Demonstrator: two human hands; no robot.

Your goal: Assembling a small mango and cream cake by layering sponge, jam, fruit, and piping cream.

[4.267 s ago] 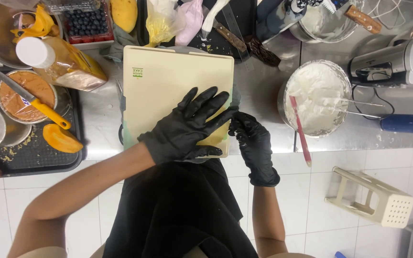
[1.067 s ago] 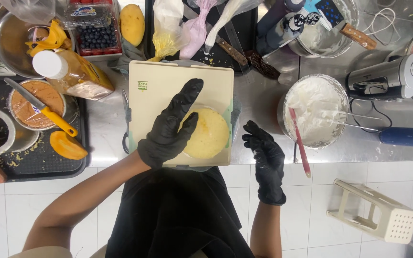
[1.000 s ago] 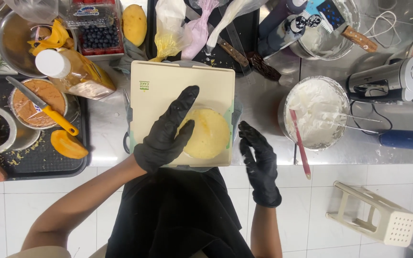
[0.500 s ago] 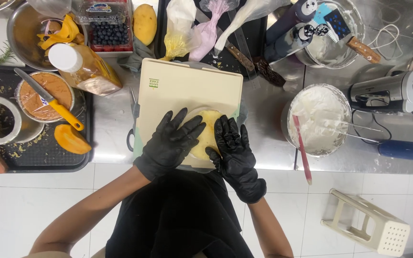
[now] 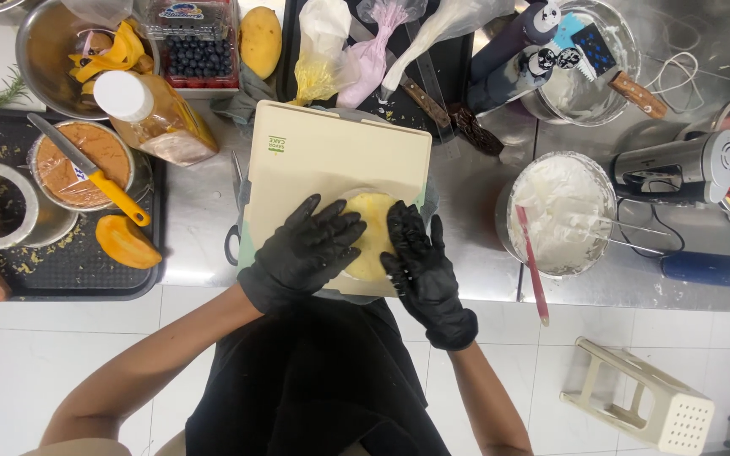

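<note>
Between the two black-gloved hands sits a round, pale yellow sponge cake (image 5: 371,245), soft and matte, lying on a smooth cream-coloured rectangular board (image 5: 331,165) with rounded corners. The left hand (image 5: 306,253) lies flat on the cake's left side, its grip spread with fingers apart and pressed against the sponge. The right hand (image 5: 420,262) cups the cake's right edge, its grip likewise spread and laid on the cake rather than closed round it. Both gloves are thin, shiny rubber.

Right of the right hand stands a round metal bowl (image 5: 509,245) of fluffy white cream with a pink spatula (image 5: 531,266) leaning over its rim, and a steel hand mixer (image 5: 678,169) lies just beyond. Left of the left hand, a dark ridged tray (image 5: 69,270) on the steel surface (image 5: 200,211) holds a round tin of brown cake (image 5: 86,156) with a yellow-handled knife (image 5: 90,169) across it, and a glossy orange mango slice (image 5: 124,242). Beyond the board, away from both hands, lie soft plastic piping bags (image 5: 365,46), a clear punnet of blueberries (image 5: 198,55) and a whole yellow mango (image 5: 261,29). A cream plastic stool (image 5: 644,401) stands on the white tiled floor (image 5: 61,338), near the right forearm.
</note>
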